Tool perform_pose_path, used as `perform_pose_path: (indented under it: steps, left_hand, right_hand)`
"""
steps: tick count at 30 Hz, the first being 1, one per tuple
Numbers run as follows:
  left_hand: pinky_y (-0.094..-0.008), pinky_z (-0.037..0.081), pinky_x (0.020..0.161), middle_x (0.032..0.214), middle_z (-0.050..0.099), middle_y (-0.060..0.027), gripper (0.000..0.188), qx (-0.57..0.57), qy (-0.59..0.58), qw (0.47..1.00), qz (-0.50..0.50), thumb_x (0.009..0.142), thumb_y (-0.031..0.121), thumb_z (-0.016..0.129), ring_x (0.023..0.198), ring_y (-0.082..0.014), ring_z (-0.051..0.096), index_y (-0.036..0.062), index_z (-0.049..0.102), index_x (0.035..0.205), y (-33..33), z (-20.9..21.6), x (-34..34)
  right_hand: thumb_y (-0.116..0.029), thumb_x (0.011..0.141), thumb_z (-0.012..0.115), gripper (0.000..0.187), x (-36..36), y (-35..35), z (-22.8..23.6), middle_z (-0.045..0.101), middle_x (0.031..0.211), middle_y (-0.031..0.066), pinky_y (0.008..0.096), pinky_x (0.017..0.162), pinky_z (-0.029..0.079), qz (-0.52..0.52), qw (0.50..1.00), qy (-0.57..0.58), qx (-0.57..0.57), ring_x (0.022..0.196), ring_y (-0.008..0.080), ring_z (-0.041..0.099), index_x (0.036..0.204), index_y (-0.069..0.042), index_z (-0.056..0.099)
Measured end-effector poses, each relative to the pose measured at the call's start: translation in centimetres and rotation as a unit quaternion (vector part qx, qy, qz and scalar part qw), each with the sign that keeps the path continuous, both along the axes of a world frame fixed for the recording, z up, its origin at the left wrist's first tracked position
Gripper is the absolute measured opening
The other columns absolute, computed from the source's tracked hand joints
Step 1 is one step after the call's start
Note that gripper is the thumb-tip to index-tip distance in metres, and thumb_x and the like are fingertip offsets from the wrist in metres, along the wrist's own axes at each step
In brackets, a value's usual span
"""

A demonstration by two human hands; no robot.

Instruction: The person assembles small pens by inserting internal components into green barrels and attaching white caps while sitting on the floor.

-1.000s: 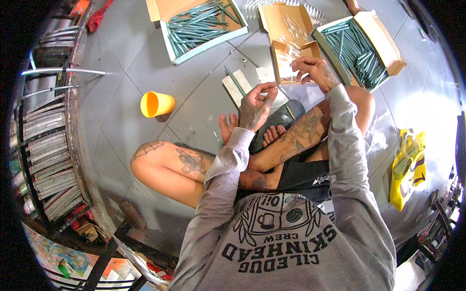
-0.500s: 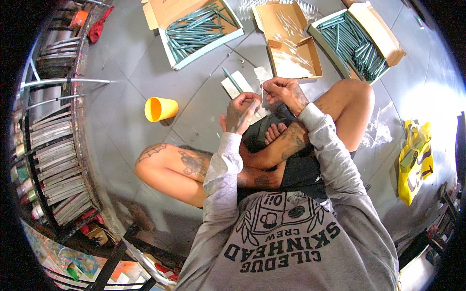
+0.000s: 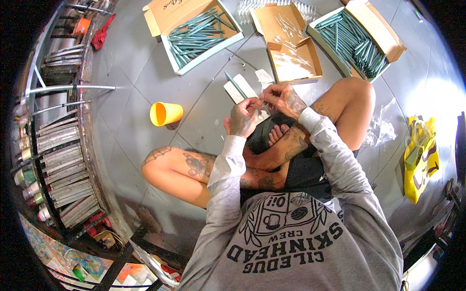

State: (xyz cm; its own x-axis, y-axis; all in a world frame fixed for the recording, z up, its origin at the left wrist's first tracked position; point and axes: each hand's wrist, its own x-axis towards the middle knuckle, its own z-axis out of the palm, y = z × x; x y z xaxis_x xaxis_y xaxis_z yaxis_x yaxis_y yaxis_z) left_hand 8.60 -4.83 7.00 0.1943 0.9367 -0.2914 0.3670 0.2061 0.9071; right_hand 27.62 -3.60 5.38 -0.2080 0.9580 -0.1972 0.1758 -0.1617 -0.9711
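My left hand and my right hand meet fingertip to fingertip above my crossed legs. Both are closed in a pinch; what lies between the fingers is too small or hidden to name. Just beyond them, a dark green pen-like stick rests on a small white block. A scrap of white paper lies on the floor close to my right fingers. Part of a pale piece shows below the fingertips, mostly covered by the hands.
Boxes of dark green pens stand at the far left and far right. Between them, a brown carton holds thin white sticks. A yellow cup, clear plastic wrap, a yellow bag and a loaded rack surround me.
My left hand has turned, its fingers curling in closer to the right fingertips. The thin white piece seen between the hands is now hidden. The whole view has shifted slightly.
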Motion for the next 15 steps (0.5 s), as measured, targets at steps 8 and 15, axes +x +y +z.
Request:
perform_pose_path:
  steps: [8,15]
  left_hand:
    - [-0.0228,0.052,0.074,0.091,0.072,-0.0068,0.021,-0.06,-0.123,0.966,0.219,0.089,0.011,0.074,0.08,-0.0115,0.066,-0.004,0.069,0.103,0.4,-1.2,-1.0]
    - [-0.0229,0.051,0.074,0.093,0.074,-0.0081,0.029,-0.119,-0.106,0.966,0.202,0.087,0.014,0.077,0.083,-0.0115,0.067,-0.004,0.069,0.108,-1.3,-0.9,-1.0]
  right_hand:
    - [-0.005,0.088,0.059,0.019,-2.8,3.8,-3.3,0.064,0.113,0.0168,0.0426,0.075,0.058,0.035,0.868,-0.471,0.151,0.091,0.0357,0.07,0.106,-0.007,0.067]
    - [-0.013,0.083,0.068,0.014,-1.6,3.6,-4.7,0.07,0.084,0.015,0.0427,0.07,0.056,-0.105,0.917,-0.339,0.184,0.079,0.0294,0.072,0.088,0.0,0.068]
